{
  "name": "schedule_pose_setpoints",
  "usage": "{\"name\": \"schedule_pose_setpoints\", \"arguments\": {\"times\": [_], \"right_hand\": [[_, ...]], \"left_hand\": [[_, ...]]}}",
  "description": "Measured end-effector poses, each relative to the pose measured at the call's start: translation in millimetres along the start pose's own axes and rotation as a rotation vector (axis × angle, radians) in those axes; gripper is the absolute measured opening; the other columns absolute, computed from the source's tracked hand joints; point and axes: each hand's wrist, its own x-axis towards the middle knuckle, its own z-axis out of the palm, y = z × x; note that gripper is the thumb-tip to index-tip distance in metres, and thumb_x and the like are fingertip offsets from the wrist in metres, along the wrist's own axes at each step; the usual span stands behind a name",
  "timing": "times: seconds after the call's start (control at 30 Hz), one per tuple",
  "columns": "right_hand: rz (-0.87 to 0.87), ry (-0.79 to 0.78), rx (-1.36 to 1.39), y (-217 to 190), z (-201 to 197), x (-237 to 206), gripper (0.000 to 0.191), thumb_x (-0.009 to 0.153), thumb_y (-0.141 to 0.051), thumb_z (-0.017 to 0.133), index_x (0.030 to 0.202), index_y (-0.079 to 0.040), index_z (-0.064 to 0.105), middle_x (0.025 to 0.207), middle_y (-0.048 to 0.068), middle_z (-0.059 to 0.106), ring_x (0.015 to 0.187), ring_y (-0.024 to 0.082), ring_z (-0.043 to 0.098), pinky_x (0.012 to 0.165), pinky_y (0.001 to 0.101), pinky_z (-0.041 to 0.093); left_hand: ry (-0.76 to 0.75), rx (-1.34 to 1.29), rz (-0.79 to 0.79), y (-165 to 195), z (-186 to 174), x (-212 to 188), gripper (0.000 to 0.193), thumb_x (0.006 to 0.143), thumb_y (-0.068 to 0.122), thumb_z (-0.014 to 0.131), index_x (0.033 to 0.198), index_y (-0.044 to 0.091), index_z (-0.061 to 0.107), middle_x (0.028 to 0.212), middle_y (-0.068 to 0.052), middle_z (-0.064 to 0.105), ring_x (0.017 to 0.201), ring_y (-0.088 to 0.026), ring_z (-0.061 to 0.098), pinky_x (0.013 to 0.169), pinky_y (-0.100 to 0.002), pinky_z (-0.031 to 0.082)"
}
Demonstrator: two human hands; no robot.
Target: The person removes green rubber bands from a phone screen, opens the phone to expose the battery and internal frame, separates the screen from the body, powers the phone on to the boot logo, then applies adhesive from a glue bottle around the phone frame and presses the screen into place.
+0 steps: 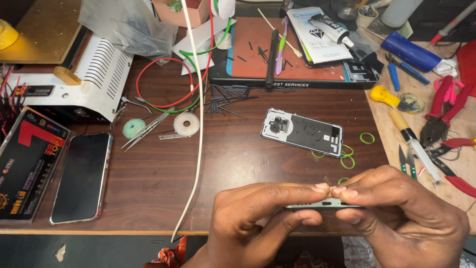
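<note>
Two hands met at the tabletop's (163, 198) near edge: your left hand (253, 218) and right hand (396, 213) each pinched the phone (322, 203) edge-on, thumbs below, fingertips touching above. A back cover (303, 132) lay just beyond, with green bands (348, 160) beside it.

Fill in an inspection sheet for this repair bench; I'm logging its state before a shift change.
Surface: dark wooden table, scratched.
Job's things: thin phone frame held edge-on; phone back cover lying flat beyond it.
Clutter: tweezers, tape rolls, green rubber bands, pliers, dark phone.
Hands: left hand and right hand both pinch the frame.
Cables: white cable crossing the table; red and green wires looped.
Surroundings: white machine at left, red mat behind.
</note>
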Motion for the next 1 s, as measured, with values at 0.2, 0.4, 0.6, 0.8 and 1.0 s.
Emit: {"name": "schedule_pose_setpoints", "arguments": {"times": [0.2,0.4,0.6,0.8,1.0], "right_hand": [[-0.006,0.007,-0.044,6,-1,3,0.018,0.081,0.001,0.078,0.098,-0.001,0.072,0.094,0.013,0.076,0.093,0.018,0.076,0.083,0.0297,0.064],[0.036,-0.04,-0.048,1,4,9,0.021,0.081,0.002,0.078,0.102,0.0,0.073,0.096,0.015,0.076,0.095,0.019,0.077,0.083,0.0305,0.065],[0.065,-0.131,0.014,-6,9,12,0.028,0.078,0.001,0.08,0.105,0.003,0.075,0.098,0.016,0.071,0.094,0.018,0.073,0.077,0.0283,0.061],[0.024,-0.093,-0.127,-4,15,9,0.023,0.08,0.001,0.081,0.102,0.003,0.076,0.096,0.014,0.067,0.088,0.016,0.07,0.07,0.0254,0.057],[0.007,-0.066,-0.13,-6,22,9,0.024,0.079,-0.001,0.081,0.102,0.003,0.075,0.095,0.014,0.068,0.088,0.015,0.069,0.072,0.0244,0.056]], "left_hand": [[0.005,-0.055,-0.026,-7,-3,2,0.033,0.09,-0.001,0.078,0.122,-0.001,0.071,0.119,-0.016,0.077,0.111,-0.023,0.078,0.095,-0.031,0.065],[0.047,-0.167,-0.065,-15,0,-5,0.023,0.099,-0.004,0.074,0.121,-0.002,0.072,0.122,-0.018,0.078,0.118,-0.025,0.079,0.102,-0.033,0.067],[0.111,-0.069,-0.002,-17,3,-6,0.016,0.098,-0.001,0.075,0.114,-0.003,0.072,0.111,-0.017,0.079,0.106,-0.023,0.081,0.093,-0.031,0.067],[0.119,-0.016,-0.002,-18,3,-9,0.014,0.1,0.002,0.074,0.113,-0.002,0.072,0.109,-0.016,0.079,0.104,-0.022,0.081,0.091,-0.031,0.067],[0.114,0.015,0.019,-19,2,-11,0.013,0.103,0.004,0.073,0.115,-0.001,0.071,0.111,-0.015,0.078,0.1,-0.021,0.081,0.087,-0.027,0.067]]}}
